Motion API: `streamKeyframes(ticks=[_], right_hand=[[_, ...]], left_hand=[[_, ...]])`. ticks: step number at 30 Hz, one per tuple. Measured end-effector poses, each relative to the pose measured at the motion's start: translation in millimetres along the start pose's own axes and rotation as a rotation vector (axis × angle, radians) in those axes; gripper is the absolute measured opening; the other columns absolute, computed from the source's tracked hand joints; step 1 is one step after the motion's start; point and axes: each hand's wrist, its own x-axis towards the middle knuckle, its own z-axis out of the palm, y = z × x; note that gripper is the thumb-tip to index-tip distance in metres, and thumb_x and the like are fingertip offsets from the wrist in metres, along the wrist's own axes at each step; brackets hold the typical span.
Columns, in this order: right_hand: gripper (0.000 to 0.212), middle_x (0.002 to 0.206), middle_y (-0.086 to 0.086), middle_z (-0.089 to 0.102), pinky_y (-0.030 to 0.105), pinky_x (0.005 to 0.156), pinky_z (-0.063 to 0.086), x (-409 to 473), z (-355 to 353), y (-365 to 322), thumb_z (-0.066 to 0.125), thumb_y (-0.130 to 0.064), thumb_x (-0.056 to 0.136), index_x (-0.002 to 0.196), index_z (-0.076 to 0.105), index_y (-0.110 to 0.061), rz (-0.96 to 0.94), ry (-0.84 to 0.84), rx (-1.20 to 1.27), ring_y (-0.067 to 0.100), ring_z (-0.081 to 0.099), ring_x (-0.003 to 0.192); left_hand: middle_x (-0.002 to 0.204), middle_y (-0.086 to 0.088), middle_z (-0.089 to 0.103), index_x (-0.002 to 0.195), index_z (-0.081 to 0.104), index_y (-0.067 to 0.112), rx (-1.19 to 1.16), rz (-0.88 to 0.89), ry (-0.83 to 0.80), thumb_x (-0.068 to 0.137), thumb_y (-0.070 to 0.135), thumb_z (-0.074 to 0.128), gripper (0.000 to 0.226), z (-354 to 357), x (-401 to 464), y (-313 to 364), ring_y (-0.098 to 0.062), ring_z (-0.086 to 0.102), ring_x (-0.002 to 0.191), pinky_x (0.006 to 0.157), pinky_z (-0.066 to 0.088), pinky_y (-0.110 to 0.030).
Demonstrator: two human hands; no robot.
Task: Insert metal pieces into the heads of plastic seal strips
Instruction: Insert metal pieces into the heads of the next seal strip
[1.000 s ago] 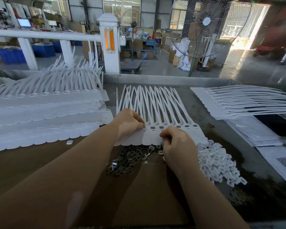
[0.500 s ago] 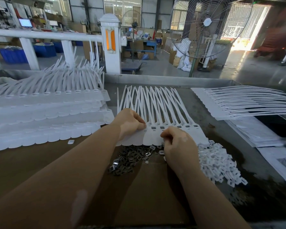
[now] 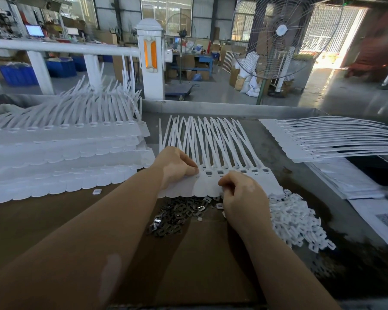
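Note:
A joined row of white plastic seal strips (image 3: 213,142) lies in the middle of the table, tails fanned away from me, heads in a line (image 3: 255,170) near my hands. My left hand (image 3: 177,166) has its fingers curled onto the left end of the row of heads. My right hand (image 3: 242,195) hovers at the tabs with its fingers curled; whether it pinches a metal piece is hidden. A heap of dark metal pieces (image 3: 177,212) lies on the brown cardboard (image 3: 188,265) just below the strips.
Tall stacks of white strips (image 3: 61,157) fill the left side. More strips (image 3: 336,139) lie at the right, with white sheets (image 3: 354,182) below them. A pile of small white plastic clips (image 3: 296,222) sits by my right wrist. A standing fan (image 3: 278,34) stands beyond the table.
Both hands stay at the row of heads. My right hand has edged slightly along the tabs; the strips have not moved.

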Motion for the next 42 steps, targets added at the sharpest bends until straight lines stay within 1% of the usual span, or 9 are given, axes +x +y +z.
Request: streamKeyframes(ticks=[15,20,27,30,33,36,39,40,42], right_hand=[[0.016,0.091,0.001,0.066,0.021,0.07,0.03,0,2,0,0.053,-0.004,0.085,0.09,0.066,-0.012,0.019,0.014,0.017,0.017,0.054,0.089],[0.016,0.089,0.001,0.066,0.02,0.07,0.029,0,1,-1,0.053,-0.004,0.085,0.09,0.066,-0.012,0.012,0.021,0.024,0.008,0.043,0.08],[0.016,0.083,-0.002,0.068,0.02,0.063,0.032,1,-1,-1,0.052,-0.006,0.089,0.093,0.066,-0.014,0.092,0.082,0.12,0.01,0.053,0.072],[0.017,0.083,-0.003,0.067,0.033,0.072,0.049,2,-4,-5,0.049,-0.008,0.092,0.095,0.063,-0.016,0.159,0.106,0.243,0.017,0.062,0.077],[0.019,0.084,-0.002,0.067,0.041,0.077,0.051,2,-6,-9,0.047,-0.005,0.092,0.096,0.063,-0.015,0.174,0.137,0.302,0.018,0.063,0.082],[0.02,0.083,-0.004,0.065,0.041,0.077,0.05,1,-8,-11,0.046,-0.006,0.092,0.096,0.062,-0.015,0.164,0.136,0.298,0.018,0.062,0.081],[0.019,0.083,-0.005,0.065,0.038,0.076,0.05,1,-9,-11,0.045,-0.005,0.092,0.095,0.062,-0.015,0.156,0.136,0.298,0.018,0.062,0.082],[0.019,0.082,-0.005,0.065,0.036,0.076,0.049,1,-9,-11,0.046,-0.005,0.092,0.095,0.062,-0.014,0.157,0.133,0.295,0.017,0.062,0.082],[0.02,0.082,-0.007,0.063,0.033,0.076,0.048,1,-9,-11,0.046,-0.005,0.092,0.095,0.063,-0.014,0.159,0.126,0.287,0.016,0.062,0.083]], left_hand=[[0.08,0.004,0.065,0.071,0.072,0.016,-0.02,-0.038,0.016,0.073,0.011,0.079,0.009,0,-2,2,-0.006,0.056,0.076,0.053,0.039,-0.015],[0.076,0.004,0.064,0.067,0.071,0.016,-0.014,-0.061,0.018,0.073,0.009,0.078,0.012,1,-3,7,-0.006,0.055,0.073,0.05,0.038,-0.015],[0.084,0.001,0.067,0.071,0.072,0.016,-0.002,-0.031,0.032,0.075,0.011,0.076,0.008,3,-4,3,-0.013,0.058,0.081,0.056,0.041,-0.02],[0.092,0.003,0.067,0.079,0.074,0.018,0.037,0.038,0.016,0.082,0.012,0.071,0.007,0,-7,2,-0.01,0.057,0.086,0.062,0.04,-0.016],[0.089,0.008,0.062,0.092,0.075,0.018,0.159,0.16,0.022,0.089,0.01,0.06,0.017,-2,-14,6,-0.005,0.055,0.083,0.068,0.039,-0.011],[0.08,0.02,0.057,0.094,0.073,0.023,0.34,0.34,0.025,0.088,0.017,0.064,0.012,1,-27,17,0.004,0.052,0.072,0.071,0.038,-0.01],[0.074,0.025,0.054,0.084,0.072,0.029,0.436,0.453,-0.137,0.082,0.023,0.07,0.007,7,-43,25,0.013,0.048,0.067,0.063,0.033,-0.006],[0.076,0.024,0.054,0.083,0.072,0.031,0.469,0.479,-0.187,0.081,0.024,0.071,0.007,10,-46,26,0.013,0.048,0.07,0.067,0.032,-0.007],[0.086,0.021,0.056,0.087,0.073,0.033,0.544,0.52,-0.227,0.081,0.029,0.07,0.007,15,-51,27,0.006,0.046,0.079,0.081,0.035,-0.019]])
